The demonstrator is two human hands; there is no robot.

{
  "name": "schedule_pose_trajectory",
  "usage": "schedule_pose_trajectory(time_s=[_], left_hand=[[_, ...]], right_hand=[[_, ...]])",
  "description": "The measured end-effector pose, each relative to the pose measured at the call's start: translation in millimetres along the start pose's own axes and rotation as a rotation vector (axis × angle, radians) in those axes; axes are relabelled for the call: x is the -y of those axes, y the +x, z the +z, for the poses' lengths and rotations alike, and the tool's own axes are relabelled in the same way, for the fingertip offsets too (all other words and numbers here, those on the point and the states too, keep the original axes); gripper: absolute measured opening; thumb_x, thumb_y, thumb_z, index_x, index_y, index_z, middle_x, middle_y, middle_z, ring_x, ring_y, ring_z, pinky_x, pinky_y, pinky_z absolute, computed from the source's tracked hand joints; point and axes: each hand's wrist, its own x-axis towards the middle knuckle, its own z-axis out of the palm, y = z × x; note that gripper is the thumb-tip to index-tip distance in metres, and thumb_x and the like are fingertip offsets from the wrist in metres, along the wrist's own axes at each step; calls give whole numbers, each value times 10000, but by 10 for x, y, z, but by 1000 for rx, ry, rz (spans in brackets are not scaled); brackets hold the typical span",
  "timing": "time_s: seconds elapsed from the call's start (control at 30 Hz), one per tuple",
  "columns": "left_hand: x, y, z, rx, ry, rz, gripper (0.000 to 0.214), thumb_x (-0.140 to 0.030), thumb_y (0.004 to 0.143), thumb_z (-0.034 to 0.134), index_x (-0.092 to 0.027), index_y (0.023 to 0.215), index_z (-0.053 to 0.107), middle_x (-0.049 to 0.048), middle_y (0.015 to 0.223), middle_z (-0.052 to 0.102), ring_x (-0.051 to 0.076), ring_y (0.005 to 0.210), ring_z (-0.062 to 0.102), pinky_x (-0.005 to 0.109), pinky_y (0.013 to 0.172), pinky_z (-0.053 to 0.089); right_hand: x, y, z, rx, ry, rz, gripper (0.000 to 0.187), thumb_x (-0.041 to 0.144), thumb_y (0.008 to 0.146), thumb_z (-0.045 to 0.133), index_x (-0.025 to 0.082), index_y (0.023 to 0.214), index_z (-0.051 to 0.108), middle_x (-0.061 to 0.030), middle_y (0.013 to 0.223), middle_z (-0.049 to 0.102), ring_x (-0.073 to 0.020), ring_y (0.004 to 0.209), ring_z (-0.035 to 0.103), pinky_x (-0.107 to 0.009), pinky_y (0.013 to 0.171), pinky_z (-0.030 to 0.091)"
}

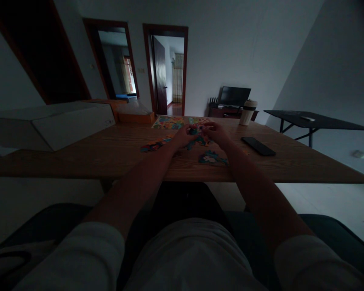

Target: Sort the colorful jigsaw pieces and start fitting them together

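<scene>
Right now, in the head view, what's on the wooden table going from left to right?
White box → loose puzzle pieces → left hand → right hand → white cup → black phone.

Both bare forearms reach out over the near edge of the wooden table (pixel 79 159), where the left hand (pixel 182 137) and right hand (pixel 217 133) meet over a small colourful puzzle piece (pixel 197 130), though the dim light hides how the fingers grip it. Loose puzzle clusters (pixel 212 158) lie near the near edge, and a colourful puzzle sheet (pixel 170 122) lies toward the far edge. A dark phone (pixel 258 146) lies right of the right hand, a pale tumbler (pixel 248 112) stands at the far edge, and a white box (pixel 57 123) fills the table's left end.
</scene>
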Motion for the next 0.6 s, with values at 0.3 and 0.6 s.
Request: schedule_pose_trajectory(time_s=[0.3, 0.6], left_hand=[[-4, 19, -13, -175, 42, -29, 355, -148, 826, 769, -170, 1151, 628, 33, 897, 694, 144, 766, 652, 279, 772, 530], [29, 87, -37, -293, 5, -19, 227, -111, 864, 690, -188, 1072, 640, 23, 876, 658, 131, 720, 619, 216, 642, 486]], right_hand=[[-34, 4, 9, 138, -212, -142, 312, 488, 795, 700, 178, 820, 697, -51, 775, 701, -189, 738, 631, -300, 664, 508], [-70, 6, 38, 1, -295, -126, 207, 379, 797, 730, 190, 878, 707, -83, 896, 726, -217, 819, 659, -360, 763, 535]])
